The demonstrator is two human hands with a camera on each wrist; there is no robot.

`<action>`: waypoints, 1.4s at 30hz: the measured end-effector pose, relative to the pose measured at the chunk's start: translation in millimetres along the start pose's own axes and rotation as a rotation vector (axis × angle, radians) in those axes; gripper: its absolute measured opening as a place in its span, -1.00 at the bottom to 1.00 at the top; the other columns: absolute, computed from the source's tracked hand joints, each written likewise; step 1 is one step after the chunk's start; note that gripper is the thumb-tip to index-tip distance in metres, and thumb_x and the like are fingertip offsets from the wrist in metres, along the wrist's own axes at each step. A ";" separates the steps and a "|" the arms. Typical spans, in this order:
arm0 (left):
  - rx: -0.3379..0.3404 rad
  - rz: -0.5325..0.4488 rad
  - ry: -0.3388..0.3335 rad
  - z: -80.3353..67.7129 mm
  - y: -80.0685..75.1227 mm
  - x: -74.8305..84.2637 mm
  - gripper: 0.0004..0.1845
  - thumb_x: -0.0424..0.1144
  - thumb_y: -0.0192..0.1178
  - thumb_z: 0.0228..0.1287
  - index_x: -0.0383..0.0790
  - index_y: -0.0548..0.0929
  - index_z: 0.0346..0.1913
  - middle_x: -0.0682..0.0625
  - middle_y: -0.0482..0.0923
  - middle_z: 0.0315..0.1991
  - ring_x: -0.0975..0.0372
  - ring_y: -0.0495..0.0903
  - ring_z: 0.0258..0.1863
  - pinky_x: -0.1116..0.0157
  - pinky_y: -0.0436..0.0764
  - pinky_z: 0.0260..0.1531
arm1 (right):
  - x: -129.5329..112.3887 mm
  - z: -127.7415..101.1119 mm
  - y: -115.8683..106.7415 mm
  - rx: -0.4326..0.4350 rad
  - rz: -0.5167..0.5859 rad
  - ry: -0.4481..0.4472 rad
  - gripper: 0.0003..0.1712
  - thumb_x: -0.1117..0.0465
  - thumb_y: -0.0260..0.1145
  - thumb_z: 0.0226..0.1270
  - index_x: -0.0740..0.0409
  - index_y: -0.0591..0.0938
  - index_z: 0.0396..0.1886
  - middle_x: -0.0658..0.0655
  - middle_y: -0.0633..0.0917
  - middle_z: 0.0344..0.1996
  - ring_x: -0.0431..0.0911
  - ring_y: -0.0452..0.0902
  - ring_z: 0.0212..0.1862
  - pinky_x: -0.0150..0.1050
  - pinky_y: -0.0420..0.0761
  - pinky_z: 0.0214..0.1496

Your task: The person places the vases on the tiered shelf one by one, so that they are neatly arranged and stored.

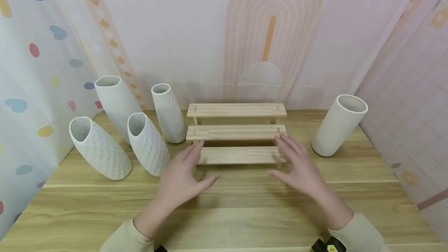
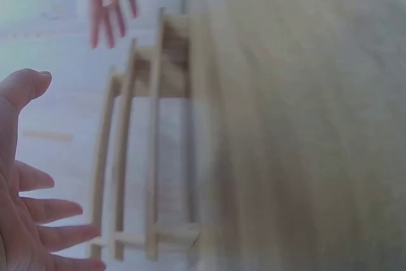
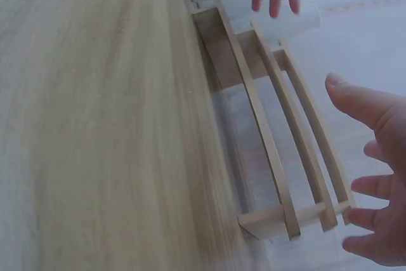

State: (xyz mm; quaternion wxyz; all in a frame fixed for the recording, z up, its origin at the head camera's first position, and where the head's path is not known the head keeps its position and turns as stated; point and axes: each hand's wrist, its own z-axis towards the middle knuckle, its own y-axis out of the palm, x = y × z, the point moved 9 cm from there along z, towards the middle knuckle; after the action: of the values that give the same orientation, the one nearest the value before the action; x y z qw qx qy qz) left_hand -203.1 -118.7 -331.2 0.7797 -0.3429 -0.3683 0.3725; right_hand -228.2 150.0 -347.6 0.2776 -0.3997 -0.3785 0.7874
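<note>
Head view: three-tier wooden stand (image 1: 238, 132) sits at centre of frame on the table (image 1: 238, 221), long boards running left to right, tiers rising toward the patterned curtain (image 1: 175, 30).
Left hand (image 1: 182, 176): just left of centre, at the stand's left end; fingers spread and nearly straight, thumb well out, nothing held.
Right hand (image 1: 297, 164): right of centre, at the opposite end; fingers extended, thumb apart, nothing held. Contact with the wood: cannot tell for either hand.
Left group: smooth tall vase (image 1: 119, 106), slim ribbed vase (image 1: 170, 118), wide dimpled vase (image 1: 103, 153) and narrow dimpled vase (image 1: 150, 149), all white, left of the stand.
Lone vase: white fluted vase (image 1: 337, 127) at right of frame, well apart from the group.
Boards: all three tiers bare.
Step in hand: judged as setting or squaring the stand, since both hands flank it.
Next move: if the stand needs shifting, probably calls for closing evenly on both ends; if it suits, for drawing clear toward a vase.
</note>
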 end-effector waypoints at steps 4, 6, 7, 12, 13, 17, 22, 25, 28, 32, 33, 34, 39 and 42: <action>0.035 -0.116 -0.034 -3.9 -17.4 -7.9 -0.08 0.25 0.34 -0.12 -0.18 0.37 0.29 -0.07 0.45 0.16 0.07 0.46 0.10 0.09 0.45 0.06 | 4.4 -3.2 -5.7 0.031 0.102 -0.004 0.05 -0.03 0.52 -0.10 0.07 0.22 0.39 0.16 0.25 0.34 0.16 0.08 0.33 0.25 0.18 0.22; 0.049 -0.168 -0.059 -7.3 -25.7 -12.9 -0.12 0.19 0.39 -0.13 -0.15 0.40 0.27 -0.04 0.50 0.10 0.11 0.50 0.04 0.09 0.48 0.01 | 7.5 -5.0 -8.6 0.053 0.140 -0.004 0.03 0.05 0.54 -0.10 0.08 0.24 0.38 0.16 0.29 0.32 0.13 0.12 0.31 0.22 0.22 0.21; 0.056 -0.196 -0.070 -8.9 -29.8 -15.5 -0.14 0.16 0.41 -0.14 -0.12 0.41 0.27 -0.02 0.52 0.09 0.13 0.52 0.01 0.09 0.50 -0.02 | 8.9 -5.4 -10.1 0.064 0.157 -0.008 0.01 0.09 0.54 -0.11 0.11 0.26 0.37 0.16 0.31 0.30 0.14 0.15 0.29 0.21 0.24 0.20; 0.099 -0.324 -0.098 -17.7 -51.1 -25.9 -0.17 -0.06 0.51 -0.20 0.00 0.42 0.25 0.09 0.56 0.01 0.22 0.58 -0.09 0.20 0.58 -0.13 | 19.6 -7.5 -14.2 0.076 0.211 0.034 -0.07 0.12 0.52 -0.07 0.08 0.32 0.34 0.11 0.36 0.26 0.10 0.23 0.25 0.21 0.28 0.17; 0.115 -0.336 -0.084 -19.1 -56.6 -26.7 -0.17 -0.12 0.53 -0.22 -0.01 0.43 0.25 0.08 0.57 0.00 0.25 0.58 -0.10 0.25 0.58 -0.13 | 22.1 -7.8 -14.0 0.070 0.224 0.049 -0.09 0.12 0.51 -0.06 0.08 0.32 0.33 0.10 0.36 0.26 0.10 0.23 0.24 0.20 0.29 0.17; 0.189 -0.367 -0.030 -24.3 -80.0 -30.5 -0.16 -0.33 0.55 -0.31 -0.10 0.47 0.21 0.02 0.59 -0.05 0.34 0.59 -0.12 0.47 0.51 -0.10 | 30.9 -8.9 -12.8 0.052 0.301 0.094 -0.13 0.14 0.49 -0.01 0.07 0.33 0.33 0.10 0.35 0.25 0.09 0.28 0.21 0.12 0.36 0.16; 0.250 -0.409 -0.066 -30.8 -102.2 -46.9 -0.13 -0.52 0.52 -0.38 -0.21 0.48 0.20 -0.12 0.60 -0.06 0.34 0.60 -0.13 0.51 0.49 -0.08 | 27.4 -8.2 -15.7 0.042 0.406 0.112 -0.19 0.30 0.45 0.02 0.17 0.34 0.30 0.18 0.36 0.22 0.15 0.31 0.18 0.08 0.39 0.15; 0.276 -0.423 -0.127 -36.4 -113.1 -59.7 -0.13 -0.60 0.49 -0.39 -0.25 0.47 0.20 -0.17 0.60 -0.06 0.35 0.61 -0.14 0.51 0.50 -0.10 | 23.3 -7.7 -17.8 0.032 0.462 0.128 -0.22 0.38 0.43 0.02 0.23 0.35 0.28 0.27 0.35 0.20 0.22 0.33 0.15 0.08 0.39 0.14; 0.334 -0.456 -0.100 -40.3 -126.4 -64.9 -0.14 -0.71 0.43 -0.43 -0.38 0.47 0.17 -0.22 0.60 -0.09 0.34 0.62 -0.17 0.51 0.52 -0.15 | 28.5 -8.1 -15.4 0.033 0.492 0.133 -0.25 0.38 0.42 0.03 0.23 0.36 0.28 0.28 0.35 0.20 0.21 0.35 0.13 0.04 0.42 0.12; 0.400 -0.474 -0.073 -45.4 -137.3 -75.0 -0.15 -0.78 0.37 -0.46 -0.46 0.46 0.15 -0.25 0.60 -0.11 0.32 0.63 -0.18 0.51 0.54 -0.18 | 46.4 -9.5 -5.5 0.039 0.510 0.139 -0.27 0.32 0.41 0.08 0.19 0.37 0.28 0.23 0.37 0.20 0.19 0.35 0.14 0.04 0.46 0.09; 0.401 -0.471 -0.099 -46.8 -136.9 -81.1 -0.15 -0.77 0.38 -0.44 -0.42 0.47 0.16 -0.22 0.60 -0.10 0.32 0.62 -0.18 0.50 0.54 -0.17 | 51.7 -10.0 -2.5 0.036 0.512 0.147 -0.27 0.30 0.41 0.09 0.18 0.36 0.29 0.22 0.38 0.20 0.20 0.35 0.13 0.04 0.46 0.08; 0.398 -0.465 -0.124 -47.5 -137.3 -84.4 -0.15 -0.76 0.38 -0.41 -0.39 0.47 0.17 -0.22 0.60 -0.09 0.32 0.62 -0.16 0.51 0.53 -0.16 | 54.2 -10.2 -1.0 0.030 0.524 0.156 -0.28 0.30 0.40 0.10 0.18 0.36 0.29 0.24 0.38 0.19 0.20 0.36 0.13 0.05 0.46 0.08; 0.387 -0.431 -0.219 -47.0 -136.2 -98.3 -0.14 -0.71 0.41 -0.36 -0.26 0.47 0.20 -0.16 0.58 -0.04 0.30 0.57 -0.09 0.50 0.52 -0.14 | 63.1 -10.6 3.2 0.010 0.520 0.193 -0.32 0.25 0.40 0.11 0.15 0.40 0.26 0.22 0.41 0.17 0.19 0.42 0.09 0.04 0.48 0.06; 0.382 -0.411 -0.267 -46.7 -133.4 -108.3 -0.12 -0.68 0.43 -0.35 -0.19 0.46 0.22 -0.12 0.57 -0.02 0.30 0.56 -0.08 0.51 0.52 -0.15 | 67.0 -10.0 5.6 -0.002 0.487 0.206 -0.36 0.23 0.39 0.12 0.13 0.44 0.23 0.22 0.45 0.13 0.16 0.48 0.04 0.03 0.50 0.04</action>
State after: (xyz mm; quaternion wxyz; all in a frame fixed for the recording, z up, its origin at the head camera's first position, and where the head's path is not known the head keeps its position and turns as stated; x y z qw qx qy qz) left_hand -169.4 -286.2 -280.7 0.8338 -0.0565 -0.4522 0.3115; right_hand -255.8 200.2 -384.2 0.1165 -0.5573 -0.2419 0.7857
